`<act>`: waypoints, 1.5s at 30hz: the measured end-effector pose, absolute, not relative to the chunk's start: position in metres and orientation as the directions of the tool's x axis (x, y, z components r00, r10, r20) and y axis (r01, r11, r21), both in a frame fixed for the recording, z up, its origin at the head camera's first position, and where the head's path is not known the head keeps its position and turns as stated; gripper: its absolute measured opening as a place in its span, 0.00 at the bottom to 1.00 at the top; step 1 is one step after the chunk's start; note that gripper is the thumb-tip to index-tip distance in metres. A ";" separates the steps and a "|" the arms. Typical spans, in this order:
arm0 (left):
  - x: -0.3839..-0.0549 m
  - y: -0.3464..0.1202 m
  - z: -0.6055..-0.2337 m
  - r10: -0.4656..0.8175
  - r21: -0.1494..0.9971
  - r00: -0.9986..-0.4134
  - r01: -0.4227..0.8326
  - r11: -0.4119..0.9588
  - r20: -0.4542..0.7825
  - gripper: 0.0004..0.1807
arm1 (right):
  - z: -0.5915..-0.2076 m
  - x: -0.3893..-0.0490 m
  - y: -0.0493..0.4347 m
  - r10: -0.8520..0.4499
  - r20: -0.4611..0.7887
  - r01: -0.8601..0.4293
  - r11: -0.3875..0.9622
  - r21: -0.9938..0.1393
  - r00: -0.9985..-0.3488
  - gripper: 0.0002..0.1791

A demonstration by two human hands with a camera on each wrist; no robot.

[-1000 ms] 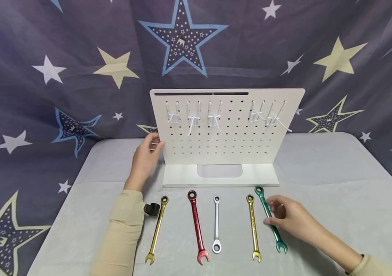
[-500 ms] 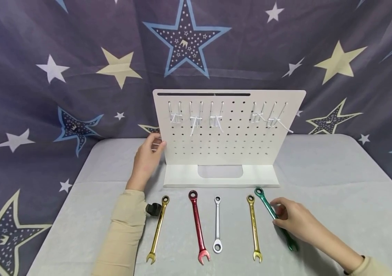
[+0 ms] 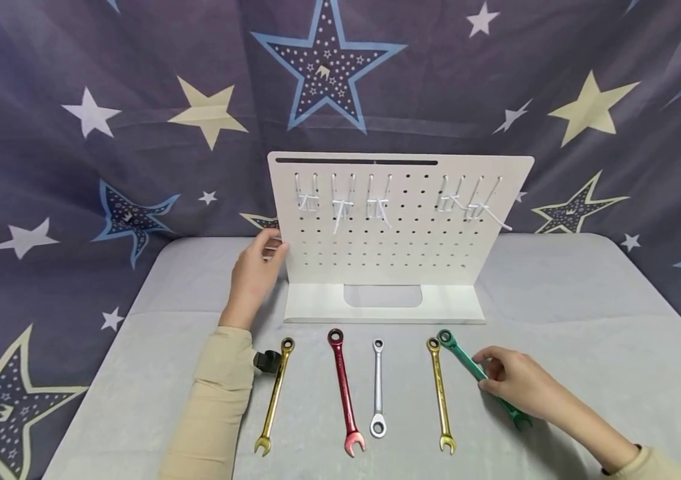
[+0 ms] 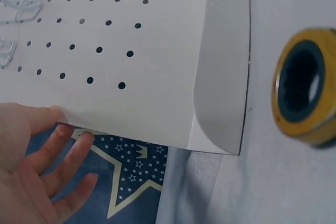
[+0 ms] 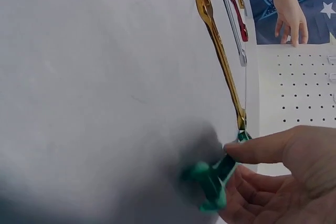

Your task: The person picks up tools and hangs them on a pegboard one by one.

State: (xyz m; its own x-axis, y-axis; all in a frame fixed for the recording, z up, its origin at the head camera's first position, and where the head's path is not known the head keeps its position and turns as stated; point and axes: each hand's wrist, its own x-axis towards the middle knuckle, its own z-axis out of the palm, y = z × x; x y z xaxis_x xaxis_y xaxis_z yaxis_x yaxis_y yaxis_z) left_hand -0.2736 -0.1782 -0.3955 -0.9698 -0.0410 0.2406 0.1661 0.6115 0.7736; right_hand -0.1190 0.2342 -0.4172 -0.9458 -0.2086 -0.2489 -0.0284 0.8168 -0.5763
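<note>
Fingers of the right hand are pinching the green wrench mid-shaft, its ring end sitting just right of a gold wrench on the gray table. Left hand is gripping the left edge of the white pegboard, thumb in front. 3 more wrenches are lying farther left.

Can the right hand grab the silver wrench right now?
Probably not yet: the right hand is pinching the green combination wrench, so its thumb and fingers look busy. A gold combination wrench also lies between it and the silver double-ring wrench, though flat enough to reach over.
</note>
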 end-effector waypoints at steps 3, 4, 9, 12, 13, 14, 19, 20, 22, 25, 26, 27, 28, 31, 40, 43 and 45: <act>-0.274 -0.180 -0.397 -0.047 0.760 -0.966 0.170 0.627 0.254 0.19 | -0.416 -0.121 0.237 -0.234 -0.250 -0.046 0.811 -0.584 -0.940 0.15; -0.274 -0.180 -0.397 -0.048 0.758 -0.965 0.172 0.629 0.258 0.20 | -0.416 -0.122 0.238 -0.244 -0.248 -0.052 0.802 -0.595 -0.937 0.14; -0.274 -0.180 -0.395 -0.046 0.751 -0.964 0.174 0.637 0.263 0.20 | -0.418 -0.125 0.244 -0.289 -0.236 -0.055 0.731 -0.681 -0.928 0.12; -0.273 -0.181 -0.394 -0.046 0.739 -0.965 0.165 0.654 0.257 0.20 | -0.419 -0.126 0.245 -0.282 -0.227 -0.034 0.693 -0.721 -0.932 0.11; -0.273 -0.181 -0.394 -0.046 0.733 -0.966 0.161 0.660 0.254 0.20 | -0.419 -0.127 0.245 -0.276 -0.222 -0.029 0.685 -0.728 -0.935 0.10; -0.273 -0.181 -0.394 -0.048 0.729 -0.967 0.156 0.666 0.251 0.20 | -0.418 -0.128 0.244 -0.270 -0.214 -0.028 0.679 -0.733 -0.939 0.10; -0.273 -0.180 -0.393 -0.055 0.712 -0.966 0.147 0.686 0.252 0.20 | -0.414 -0.130 0.242 -0.238 -0.153 -0.044 0.661 -0.749 -0.959 0.10; -0.273 -0.179 -0.392 -0.054 0.707 -0.965 0.149 0.691 0.256 0.20 | -0.413 -0.130 0.241 -0.232 -0.137 -0.052 0.659 -0.751 -0.963 0.11; -0.272 -0.176 -0.391 -0.052 0.699 -0.963 0.153 0.698 0.263 0.20 | -0.412 -0.130 0.241 -0.210 -0.115 -0.052 0.655 -0.754 -0.971 0.10; -0.272 -0.174 -0.391 -0.052 0.692 -0.960 0.160 0.704 0.275 0.19 | -0.409 -0.129 0.240 -0.186 -0.087 -0.054 0.643 -0.764 -0.979 0.10; -0.272 -0.173 -0.391 -0.053 0.696 -0.960 0.162 0.700 0.276 0.19 | -0.408 -0.129 0.240 -0.177 -0.079 -0.052 0.636 -0.770 -0.981 0.10; -0.272 -0.173 -0.391 -0.054 0.701 -0.960 0.163 0.694 0.276 0.19 | -0.407 -0.128 0.240 -0.168 -0.068 -0.054 0.630 -0.775 -0.983 0.10; -0.272 -0.172 -0.391 -0.053 0.705 -0.960 0.165 0.689 0.276 0.19 | -0.406 -0.128 0.240 -0.160 -0.055 -0.058 0.624 -0.780 -0.986 0.10; -0.272 -0.172 -0.393 -0.045 0.714 -0.962 0.169 0.680 0.270 0.18 | -0.404 -0.126 0.242 -0.143 -0.001 -0.087 0.606 -0.790 -0.990 0.10; -0.271 -0.172 -0.395 -0.030 0.702 -0.961 0.179 0.689 0.275 0.18 | -0.391 -0.124 0.249 -0.085 0.158 -0.177 0.597 -0.782 -0.984 0.10; -0.271 -0.172 -0.395 -0.028 0.695 -0.961 0.179 0.697 0.276 0.18 | -0.386 -0.125 0.250 -0.061 0.179 -0.179 0.601 -0.779 -0.982 0.10; -0.271 -0.173 -0.396 -0.026 0.690 -0.960 0.180 0.701 0.277 0.18 | -0.384 -0.126 0.251 -0.048 0.195 -0.184 0.595 -0.782 -0.980 0.10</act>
State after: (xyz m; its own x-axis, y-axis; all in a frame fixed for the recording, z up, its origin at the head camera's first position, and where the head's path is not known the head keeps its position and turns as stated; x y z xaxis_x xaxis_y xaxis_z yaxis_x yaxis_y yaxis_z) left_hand -0.2713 -0.1727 -0.3955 -0.9605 -0.0264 0.2770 0.1798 0.7009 0.6903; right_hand -0.1259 0.2510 -0.3840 -0.9797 -0.0477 0.1945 -0.1843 0.5952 -0.7822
